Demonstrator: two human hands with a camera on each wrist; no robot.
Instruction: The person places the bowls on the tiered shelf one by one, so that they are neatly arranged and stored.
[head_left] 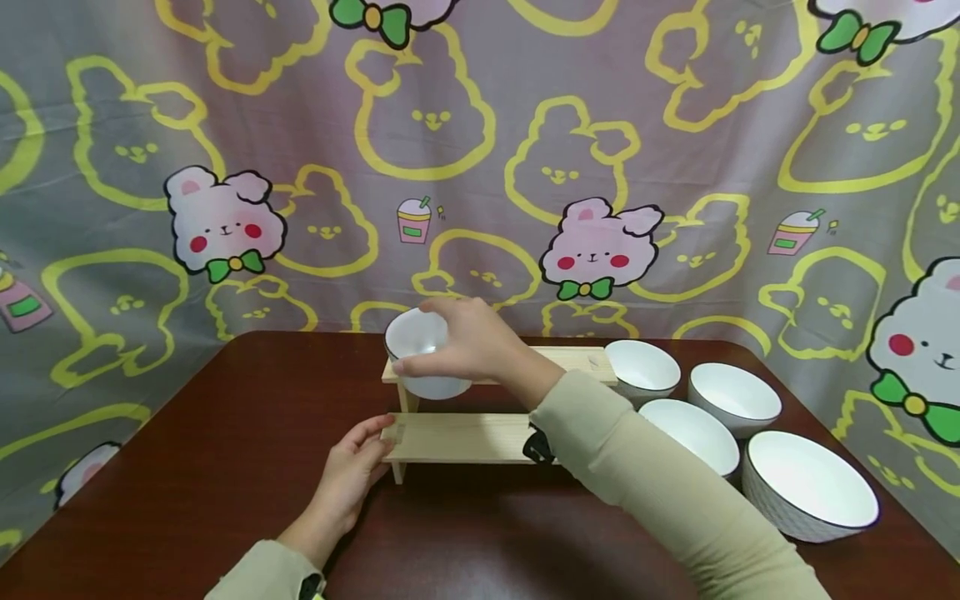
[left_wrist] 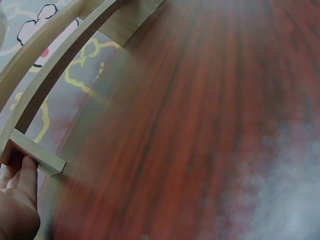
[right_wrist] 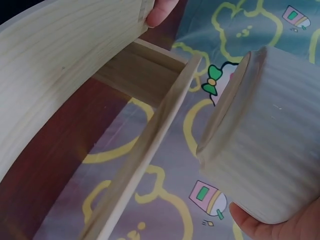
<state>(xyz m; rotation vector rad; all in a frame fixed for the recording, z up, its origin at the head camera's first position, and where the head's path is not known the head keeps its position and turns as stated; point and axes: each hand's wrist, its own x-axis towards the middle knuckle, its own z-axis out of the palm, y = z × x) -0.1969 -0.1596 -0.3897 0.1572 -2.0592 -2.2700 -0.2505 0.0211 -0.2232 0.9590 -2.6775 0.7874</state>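
In the head view my right hand (head_left: pixel 476 337) grips a white bowl (head_left: pixel 437 387), thumb and fingers spread around its side, at the left end of a two-tier wooden rack's upper shelf (head_left: pixel 573 360). Ridges run round the outside of this bowl (right_wrist: pixel 275 125) in the right wrist view, where its foot faces the upper board with a gap between. The left hand (head_left: pixel 347 477) holds the left end of the lower shelf (head_left: pixel 465 437), thumb on top. From the left wrist view, fingers (left_wrist: pixel 29 177) of that hand press against the wooden end support (left_wrist: pixel 40 152).
Several white bowls with dark rims stand on the right of the dark wooden table (head_left: pixel 247 417), among them a large textured one (head_left: pixel 810 483) at the front. My right forearm crosses ahead of the rack's right part. Behind the table hangs a patterned cloth (head_left: pixel 480 167).
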